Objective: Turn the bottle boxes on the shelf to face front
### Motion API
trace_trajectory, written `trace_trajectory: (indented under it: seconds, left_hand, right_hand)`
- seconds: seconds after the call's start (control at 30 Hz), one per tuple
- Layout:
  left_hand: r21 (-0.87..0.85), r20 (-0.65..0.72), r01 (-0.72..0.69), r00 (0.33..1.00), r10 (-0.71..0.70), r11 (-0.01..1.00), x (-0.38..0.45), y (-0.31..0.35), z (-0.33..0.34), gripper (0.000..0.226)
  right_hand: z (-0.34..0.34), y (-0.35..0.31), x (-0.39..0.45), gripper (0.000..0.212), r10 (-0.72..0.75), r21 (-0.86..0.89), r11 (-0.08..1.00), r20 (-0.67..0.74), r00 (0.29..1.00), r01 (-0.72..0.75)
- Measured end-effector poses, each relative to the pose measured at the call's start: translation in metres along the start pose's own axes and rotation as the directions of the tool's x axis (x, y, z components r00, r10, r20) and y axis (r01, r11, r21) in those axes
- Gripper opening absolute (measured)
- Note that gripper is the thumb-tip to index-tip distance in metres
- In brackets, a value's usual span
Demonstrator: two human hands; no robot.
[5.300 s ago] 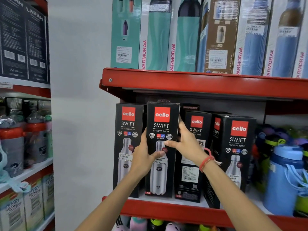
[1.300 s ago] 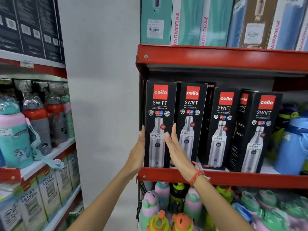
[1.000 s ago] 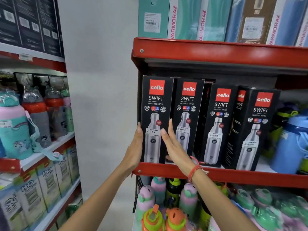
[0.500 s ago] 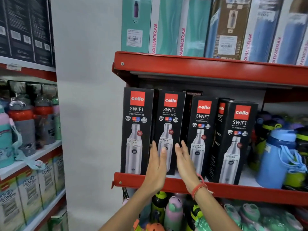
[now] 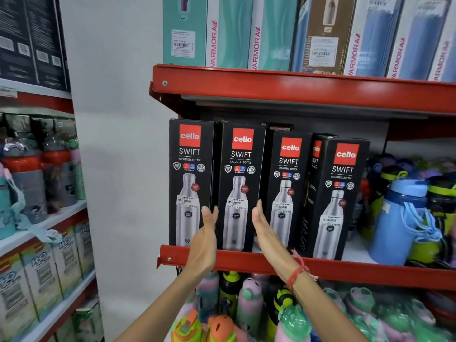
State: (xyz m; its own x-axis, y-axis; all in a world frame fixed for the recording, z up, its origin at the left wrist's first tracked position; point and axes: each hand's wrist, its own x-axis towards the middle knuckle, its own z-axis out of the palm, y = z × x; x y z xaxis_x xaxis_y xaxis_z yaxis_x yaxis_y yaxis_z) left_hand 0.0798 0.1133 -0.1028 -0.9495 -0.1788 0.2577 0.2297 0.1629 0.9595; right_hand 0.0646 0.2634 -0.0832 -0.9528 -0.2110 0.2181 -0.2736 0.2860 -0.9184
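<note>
Second box [image 5: 238,188] between flat open hands, left grip [image 5: 206,239], right grip [image 5: 265,230], holding nothing

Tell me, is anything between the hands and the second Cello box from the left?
Nothing visible. The left hand and right hand are open on either side of the second Cello box, with only air between; neighbouring boxes stand beside it, not in front.

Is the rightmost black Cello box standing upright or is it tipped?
Upright. The rightmost black Cello box stands on the red metal shelf, turned slightly so one side panel also shows.
</note>
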Motion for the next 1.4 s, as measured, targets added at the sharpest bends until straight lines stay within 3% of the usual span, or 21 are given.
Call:
trace_trajectory:
  seconds: [0.3,0.37,0.43,0.53,0.6,0.67,0.8,0.93,1.03,1.2,1.4]
  left_hand:
    - [-0.024,0.003,0.020,1.000,-0.020,1.000,-0.013,0.005,-0.002,0.111]
    - [0.004,-0.018,0.003,1.000,-0.003,1.000,-0.017,0.003,-0.002,0.095]
    - [0.089,-0.087,-0.084,0.992,0.091,0.993,-0.025,0.002,0.004,0.068]
    - [0.225,-0.253,-0.310,0.897,0.362,0.924,-0.036,0.005,0.022,0.048]
    - [0.216,-0.182,-0.401,0.880,0.440,0.890,-0.039,0.010,0.039,0.044]
    - [0.144,-0.010,-0.375,0.925,0.380,0.916,-0.038,0.014,0.061,0.052]
    - [-0.039,0.226,-0.125,0.965,0.131,0.991,-0.025,0.009,0.104,0.074]
    - [-0.115,0.228,-0.004,0.973,0.031,0.993,-0.004,0.010,0.121,0.075]
    - [-0.079,0.193,0.076,0.979,-0.059,0.994,0.004,0.011,0.120,0.087]
    - [0.001,0.185,0.044,0.982,-0.044,0.999,-0.008,0.012,0.116,0.096]
    - [0.088,0.237,-0.016,0.971,-0.005,0.996,-0.026,0.015,0.112,0.084]
  right_hand:
    - [-0.001,0.002,-0.015,0.070,-0.007,-0.072,0.997,0.051,0.999,0.010]
    - [-0.004,0.004,-0.017,0.070,-0.007,-0.066,0.998,0.052,0.999,0.010]
    - [-0.007,0.007,-0.019,0.068,-0.035,-0.033,0.999,-0.052,0.998,0.034]
    - [-0.019,0.014,-0.021,0.054,-0.087,-0.026,0.996,-0.393,0.915,0.083]
    - [-0.030,0.020,-0.019,0.052,-0.043,-0.037,0.999,-0.488,0.872,0.029]
    - [-0.038,0.028,-0.018,0.061,0.021,-0.029,0.999,-0.471,0.882,-0.039]
    - [-0.038,0.039,-0.018,0.073,0.118,-0.027,0.990,-0.338,0.934,-0.135]
    - [-0.042,0.040,-0.014,0.070,0.131,-0.004,0.990,-0.287,0.949,-0.138]
    - [-0.051,0.041,-0.008,0.068,0.108,-0.039,0.991,-0.293,0.950,-0.124]
    - [-0.057,0.043,-0.015,0.072,0.105,-0.087,0.988,-0.244,0.964,-0.129]
    - [-0.061,0.040,-0.030,0.074,0.112,-0.079,0.988,-0.208,0.972,-0.131]
